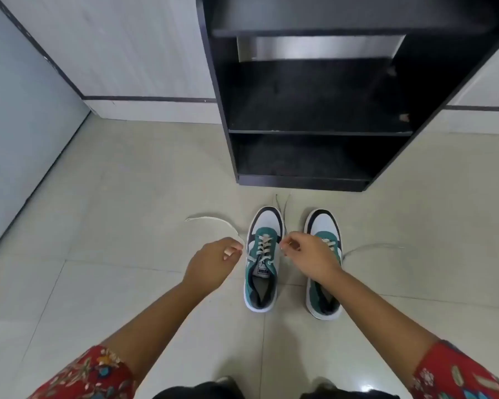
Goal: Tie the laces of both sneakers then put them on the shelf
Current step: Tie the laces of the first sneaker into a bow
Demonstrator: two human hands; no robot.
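Two white, teal and dark sneakers stand side by side on the floor, toes toward the shelf. My left hand (213,266) pinches the left lace end (213,220) of the left sneaker (262,260), and that lace arcs out to the left. My right hand (308,256) pinches the same sneaker's other lace end (284,208), which runs forward past the toe. This hand partly covers the right sneaker (324,240), whose loose lace (378,246) trails right across the tiles. The black shelf (308,132) stands just beyond the toes, its compartments bare.
Pale floor tiles (127,203) surround the sneakers. A white wall with a dark baseboard strip (150,98) runs behind the shelf, and a grey panel (20,139) stands at the left. My knees show at the bottom edge.
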